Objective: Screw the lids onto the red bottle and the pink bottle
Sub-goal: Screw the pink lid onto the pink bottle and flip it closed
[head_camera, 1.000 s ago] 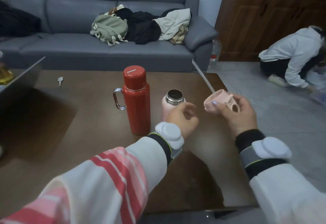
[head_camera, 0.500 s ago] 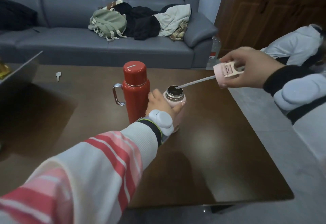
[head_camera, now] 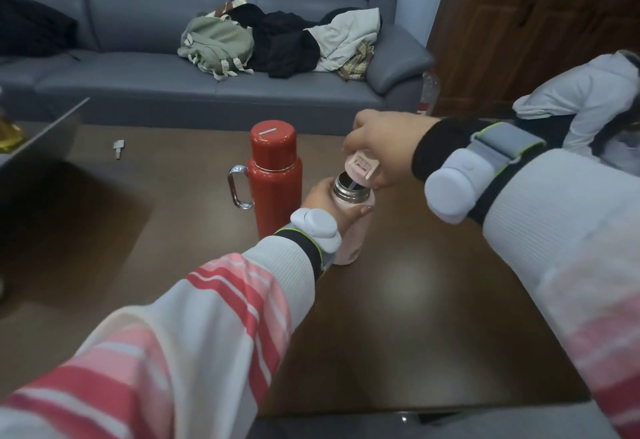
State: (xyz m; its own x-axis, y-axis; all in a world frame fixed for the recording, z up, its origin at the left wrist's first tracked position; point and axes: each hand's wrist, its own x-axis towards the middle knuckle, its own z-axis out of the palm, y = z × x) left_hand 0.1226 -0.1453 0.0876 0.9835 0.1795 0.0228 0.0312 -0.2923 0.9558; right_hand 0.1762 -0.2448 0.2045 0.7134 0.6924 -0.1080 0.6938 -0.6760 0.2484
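Observation:
The red bottle (head_camera: 275, 186) stands upright on the brown table (head_camera: 415, 317) with its red lid (head_camera: 273, 144) on top and a metal handle on its left side. Just right of it stands the pink bottle (head_camera: 353, 231), its steel mouth open. My left hand (head_camera: 332, 206) is wrapped around the pink bottle's upper body. My right hand (head_camera: 381, 141) holds the pink lid (head_camera: 360, 167) tilted just above the mouth, with its straw reaching down into the bottle.
A grey sofa (head_camera: 138, 71) with a green backpack (head_camera: 214, 44) and clothes runs along the table's far side. A small metal piece (head_camera: 118, 148) lies on the table at far left. Another person in white (head_camera: 581, 99) crouches on the floor at right.
My right hand has brought the pink lid down from the upper right to just over the pink bottle's mouth, and the straw has gone inside. My left hand keeps its grip on the bottle.

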